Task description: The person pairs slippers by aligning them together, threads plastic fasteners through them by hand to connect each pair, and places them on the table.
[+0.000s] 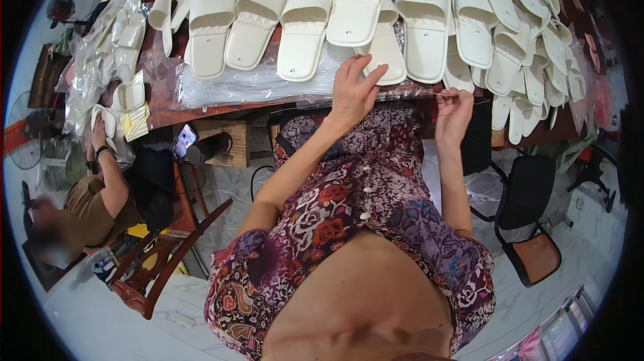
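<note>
- The cream slipper [388,52] nearest the left hand lies at the front of the bench, toe end away from the person, its upper part covered by another cream slipper [354,15] resting over it.
- The left hand [352,96] is partly open, fingers spread and slightly bent, its fingertips at the heel end of the lower slipper; whether it grips the slipper, I cannot tell.
- The right hand [454,114], well apart from the left, is held near the bench's front edge with thumb and fingertips pinched together on a thin strand [436,93], too fine to identify.
- To the left of the overlapping pair, three more slippers stand side by side in a row, their heel ends toward the person; to the right are two more, with a dense slipper pile [526,59] beyond them.
- Clear plastic film [235,92] lies under the row, wrinkled and shiny, on the reddish-brown bench [161,117].
- At the bench's far left, more slippers lie among clear plastic bags [90,69], near a yellow paper [136,123].
- There a co-worker [100,210] in a brown top has a hand on a slipper.
- A lit phone [183,142] leans near a wooden stool [231,143], left of the person's patterned dress [349,173].
- A carved wooden chair [154,264] stands at lower left, and a black office chair [526,193] with an orange-brown seat at right, both on pale marbled floor [583,253].
</note>
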### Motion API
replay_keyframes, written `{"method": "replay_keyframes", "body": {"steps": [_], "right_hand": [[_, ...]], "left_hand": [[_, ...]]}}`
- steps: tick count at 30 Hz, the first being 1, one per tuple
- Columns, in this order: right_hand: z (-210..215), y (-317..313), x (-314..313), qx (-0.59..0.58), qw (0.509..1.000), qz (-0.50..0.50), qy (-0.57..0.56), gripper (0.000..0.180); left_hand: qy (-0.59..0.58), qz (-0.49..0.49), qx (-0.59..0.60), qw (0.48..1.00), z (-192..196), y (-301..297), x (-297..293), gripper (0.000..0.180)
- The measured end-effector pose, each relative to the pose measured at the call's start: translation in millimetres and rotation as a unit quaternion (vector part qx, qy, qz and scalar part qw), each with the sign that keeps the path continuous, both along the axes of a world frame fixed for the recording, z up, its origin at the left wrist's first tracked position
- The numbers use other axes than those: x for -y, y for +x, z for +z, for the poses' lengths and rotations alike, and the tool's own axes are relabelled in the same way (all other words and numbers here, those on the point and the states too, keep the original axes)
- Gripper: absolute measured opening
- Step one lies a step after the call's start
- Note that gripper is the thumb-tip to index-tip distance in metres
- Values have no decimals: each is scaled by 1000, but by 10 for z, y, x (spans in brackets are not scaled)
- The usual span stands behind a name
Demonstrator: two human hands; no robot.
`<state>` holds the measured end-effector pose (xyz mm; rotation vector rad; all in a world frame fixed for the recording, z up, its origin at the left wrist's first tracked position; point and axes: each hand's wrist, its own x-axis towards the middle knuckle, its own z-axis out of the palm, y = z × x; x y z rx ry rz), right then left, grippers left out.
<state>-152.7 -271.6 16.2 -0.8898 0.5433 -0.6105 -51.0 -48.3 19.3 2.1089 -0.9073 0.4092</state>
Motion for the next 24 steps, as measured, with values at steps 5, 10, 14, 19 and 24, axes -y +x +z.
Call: {"method": "replay_keyframes", "body": {"steps": [5,10,14,19,24], "right_hand": [[129,56,180,0,997,-61,52,13],[141,47,628,30,990,-121,68,16],[214,-58,934,21,990,-133,39,19],[474,-71,1306,2,980,-193,-40,22],[585,-167,1701,-54,962,-191,-190,24]], "left_hand": [[-8,-1,-8,1000,-16,8,3,56],[-20,7,-11,1000,-61,1,11,56],[-26,5,-13,1000,-63,0,9,55],[-28,1,-19,999,-58,-10,-15,56],[-14,1,-22,1000,-61,-10,-37,58]]}}
